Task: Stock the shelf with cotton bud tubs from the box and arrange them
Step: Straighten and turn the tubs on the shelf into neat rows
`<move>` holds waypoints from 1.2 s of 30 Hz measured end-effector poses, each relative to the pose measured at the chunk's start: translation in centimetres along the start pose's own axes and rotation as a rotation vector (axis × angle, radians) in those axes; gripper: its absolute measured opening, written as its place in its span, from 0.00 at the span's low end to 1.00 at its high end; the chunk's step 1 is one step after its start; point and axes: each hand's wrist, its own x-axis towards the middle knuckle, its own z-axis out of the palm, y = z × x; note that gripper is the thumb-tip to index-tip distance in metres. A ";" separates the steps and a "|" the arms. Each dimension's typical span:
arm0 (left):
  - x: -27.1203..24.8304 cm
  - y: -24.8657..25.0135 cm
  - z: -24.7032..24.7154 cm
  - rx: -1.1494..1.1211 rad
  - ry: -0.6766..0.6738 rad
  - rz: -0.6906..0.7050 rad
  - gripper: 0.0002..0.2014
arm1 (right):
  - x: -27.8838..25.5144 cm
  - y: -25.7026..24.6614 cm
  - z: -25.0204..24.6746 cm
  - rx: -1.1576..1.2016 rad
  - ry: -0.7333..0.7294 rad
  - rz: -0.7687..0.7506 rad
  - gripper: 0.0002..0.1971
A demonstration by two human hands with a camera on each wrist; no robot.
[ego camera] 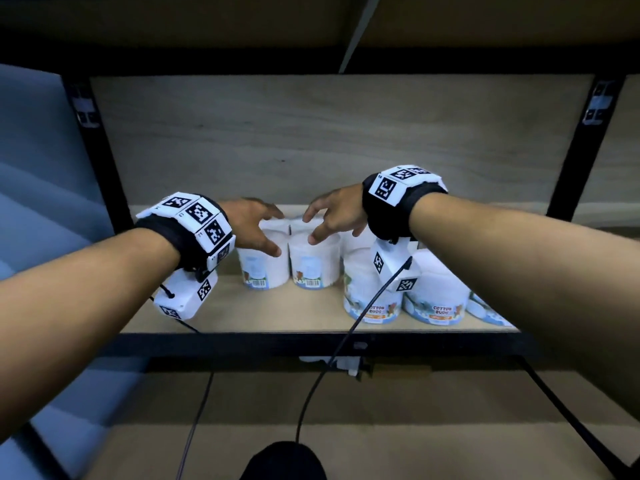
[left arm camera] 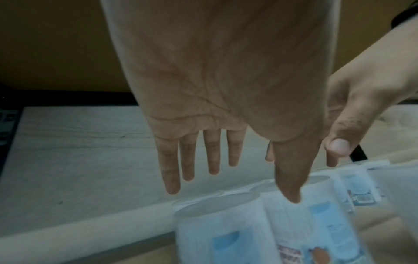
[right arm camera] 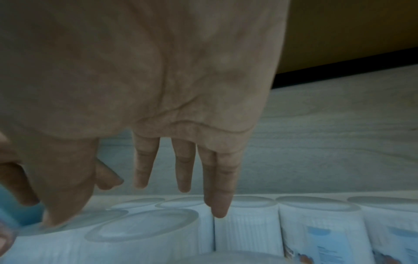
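While head view hides them, fingers (left arm camera: 212,153) spread.

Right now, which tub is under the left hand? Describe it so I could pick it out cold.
Start at the wooden shelf in the black frame, where white cotton bud tubs stand in a cluster. The tub is the leftmost one in view, below the spread left hand. Unlike the front tubs on the right, it shows its barcode, and nothing stands to its left.
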 end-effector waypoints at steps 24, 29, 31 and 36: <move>2.4 -2.2 2.5 -0.062 -0.048 0.072 0.30 | 2.8 -1.1 1.1 -0.050 -0.065 0.022 0.28; 1.9 -2.3 2.1 -0.070 -0.073 0.078 0.29 | 2.2 -1.5 1.0 -0.018 -0.063 0.035 0.27; 1.6 -2.3 1.9 -0.073 -0.087 0.077 0.29 | 1.7 -1.8 1.0 -0.019 -0.058 0.031 0.26; 0.5 -2.3 1.6 -0.121 -0.143 0.060 0.29 | 0.6 -2.4 1.2 -0.003 -0.072 0.034 0.25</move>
